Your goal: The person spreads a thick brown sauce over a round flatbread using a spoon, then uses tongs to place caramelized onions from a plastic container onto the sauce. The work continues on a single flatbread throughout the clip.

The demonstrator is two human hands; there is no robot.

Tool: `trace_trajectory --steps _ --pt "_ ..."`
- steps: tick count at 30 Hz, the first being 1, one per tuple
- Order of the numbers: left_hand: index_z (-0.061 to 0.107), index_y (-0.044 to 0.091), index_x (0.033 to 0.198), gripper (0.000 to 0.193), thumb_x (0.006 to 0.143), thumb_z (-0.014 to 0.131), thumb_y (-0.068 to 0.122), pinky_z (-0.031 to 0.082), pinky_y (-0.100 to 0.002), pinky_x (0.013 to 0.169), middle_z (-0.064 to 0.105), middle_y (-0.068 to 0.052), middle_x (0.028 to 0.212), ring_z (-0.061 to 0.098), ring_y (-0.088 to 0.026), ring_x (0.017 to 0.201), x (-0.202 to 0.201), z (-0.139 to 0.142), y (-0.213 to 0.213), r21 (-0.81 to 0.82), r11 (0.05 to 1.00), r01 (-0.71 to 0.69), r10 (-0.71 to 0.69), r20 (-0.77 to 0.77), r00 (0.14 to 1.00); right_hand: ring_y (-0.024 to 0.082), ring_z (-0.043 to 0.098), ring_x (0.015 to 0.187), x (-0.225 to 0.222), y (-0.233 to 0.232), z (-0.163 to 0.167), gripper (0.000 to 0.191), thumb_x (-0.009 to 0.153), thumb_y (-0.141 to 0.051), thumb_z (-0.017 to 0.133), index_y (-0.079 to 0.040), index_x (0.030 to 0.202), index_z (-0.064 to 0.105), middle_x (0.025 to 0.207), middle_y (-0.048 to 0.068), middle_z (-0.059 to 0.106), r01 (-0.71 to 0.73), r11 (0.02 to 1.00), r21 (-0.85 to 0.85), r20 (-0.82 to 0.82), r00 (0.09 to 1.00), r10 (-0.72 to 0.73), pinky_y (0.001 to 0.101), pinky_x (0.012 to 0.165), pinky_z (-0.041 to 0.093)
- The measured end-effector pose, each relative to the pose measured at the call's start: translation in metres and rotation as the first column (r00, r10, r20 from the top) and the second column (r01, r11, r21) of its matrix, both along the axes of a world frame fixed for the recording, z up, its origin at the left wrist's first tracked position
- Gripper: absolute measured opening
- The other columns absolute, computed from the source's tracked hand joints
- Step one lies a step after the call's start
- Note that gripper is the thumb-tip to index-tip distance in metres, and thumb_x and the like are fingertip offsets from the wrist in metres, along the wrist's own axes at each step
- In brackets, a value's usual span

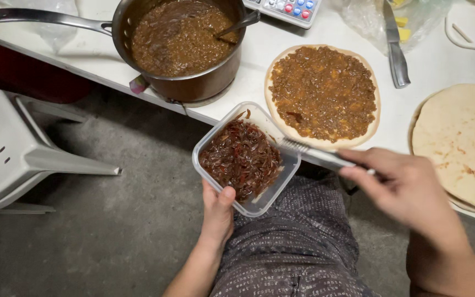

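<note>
head view: at the centre of the frame the left hand [217,212] grasps a clear plastic tub [247,158] of dark shredded filling from below. the right hand [408,190], lower right, pinches a fork [314,153], tines at the tub's rim. just above lies a meat-topped flatbread [322,94] on the white table [259,60].

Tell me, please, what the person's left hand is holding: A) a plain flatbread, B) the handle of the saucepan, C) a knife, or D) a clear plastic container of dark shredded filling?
D: the left hand grips the clear plastic container of dark shredded filling from below, thumb on its near rim, while the right hand brings a fork to it.
</note>
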State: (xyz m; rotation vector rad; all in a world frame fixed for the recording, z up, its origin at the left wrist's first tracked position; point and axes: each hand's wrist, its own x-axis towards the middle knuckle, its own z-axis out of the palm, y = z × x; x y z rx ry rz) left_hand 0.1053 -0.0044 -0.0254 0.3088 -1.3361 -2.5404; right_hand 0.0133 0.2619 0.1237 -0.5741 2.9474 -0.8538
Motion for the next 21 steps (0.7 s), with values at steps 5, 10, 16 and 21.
trace_trajectory --steps 5,10,16,21 --pt "0.025 0.002 0.156 0.114 0.076 0.086 0.056 0.039 -0.046 0.118 0.046 -0.017 0.151 0.047 -0.031 0.14 0.001 0.001 0.005 -0.004 1.0 -0.02 0.02 -0.031 0.999 0.022 0.07 0.057 0.003 -0.028 -0.002 0.029 0.085 -0.034 0.075 -0.012 0.103 0.081 0.09 0.01 0.078 -0.122 0.981 0.151 -0.148 0.979 0.144 0.0334 0.054 0.053" --pt "0.024 0.003 0.157 0.114 0.077 0.086 0.054 0.038 -0.045 0.119 0.045 -0.017 0.151 0.047 -0.03 0.14 0.001 0.004 0.007 0.0 1.0 -0.021 0.021 -0.048 0.999 0.026 0.071 0.06 -0.004 -0.044 -0.003 0.028 0.087 -0.036 0.074 -0.013 0.1 0.082 0.081 0.011 0.077 -0.096 0.978 0.183 -0.087 0.99 0.113 0.0355 0.056 0.054" --pt "0.024 0.002 0.157 0.113 0.077 0.085 0.054 0.037 -0.044 0.12 0.045 -0.017 0.152 0.046 -0.029 0.141 0.002 0.005 0.005 -0.007 1.0 -0.026 0.026 -0.041 0.999 0.019 0.066 0.049 -0.011 -0.042 0.0 0.027 0.085 -0.03 0.075 -0.013 0.106 0.081 0.068 0.009 0.075 -0.021 1.0 0.021 0.097 0.995 0.019 0.0311 0.051 0.051" --pt "0.025 0.002 0.157 0.113 0.077 0.085 0.055 0.037 -0.044 0.12 0.045 -0.017 0.152 0.047 -0.03 0.141 0.002 0.003 0.006 -0.004 1.0 -0.03 0.03 -0.038 0.999 0.012 0.06 0.047 -0.011 -0.025 -0.003 0.028 0.084 -0.026 0.076 -0.013 0.109 0.08 0.068 0.008 0.075 0.024 0.999 -0.039 0.119 0.993 -0.02 0.0286 0.048 0.047"
